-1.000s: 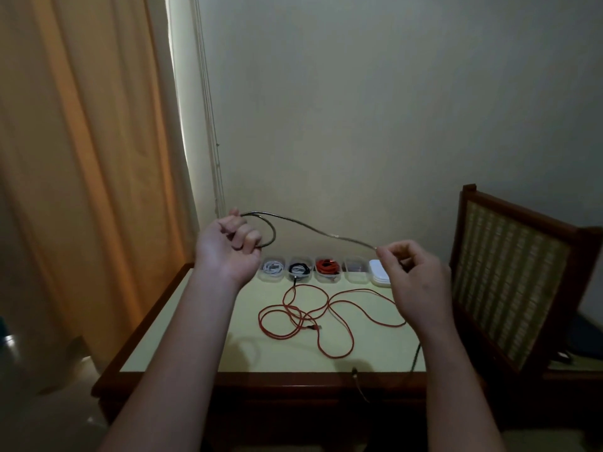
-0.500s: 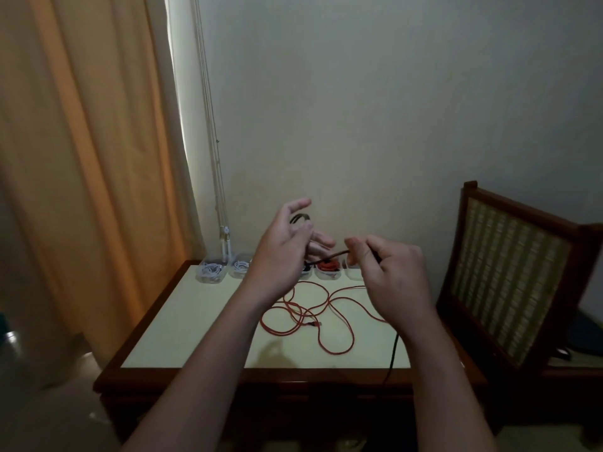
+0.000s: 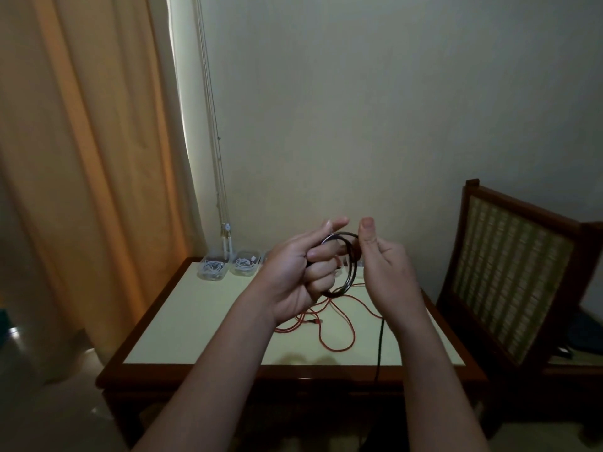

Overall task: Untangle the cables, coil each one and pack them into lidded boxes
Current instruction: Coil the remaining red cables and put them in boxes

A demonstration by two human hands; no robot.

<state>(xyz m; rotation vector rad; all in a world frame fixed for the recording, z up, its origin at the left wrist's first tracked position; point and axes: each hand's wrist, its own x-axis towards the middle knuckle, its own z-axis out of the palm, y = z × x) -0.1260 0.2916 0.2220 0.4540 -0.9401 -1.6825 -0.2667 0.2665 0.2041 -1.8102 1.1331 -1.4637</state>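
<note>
Far left on the table (image 3: 195, 321): two clear boxes (image 3: 246, 264), white cables inside. Left hand (image 3: 293, 278) is raised over the table, lower fingers curled through the black cable (image 3: 342, 234) coil, index finger straight. The coil stands roughly upright between our hands and touches both. Red cable (image 3: 337, 351) lies loose on the table underneath. Right hand (image 3: 388, 272) is just beside the coil, thumb up, seemingly pinching its right side. Loose tail (image 3: 380, 340) hangs straight down from under that hand, past the table's near edge. We judge the slack feeds from below-right: right hand is nearer it, left hand anchors.
</note>
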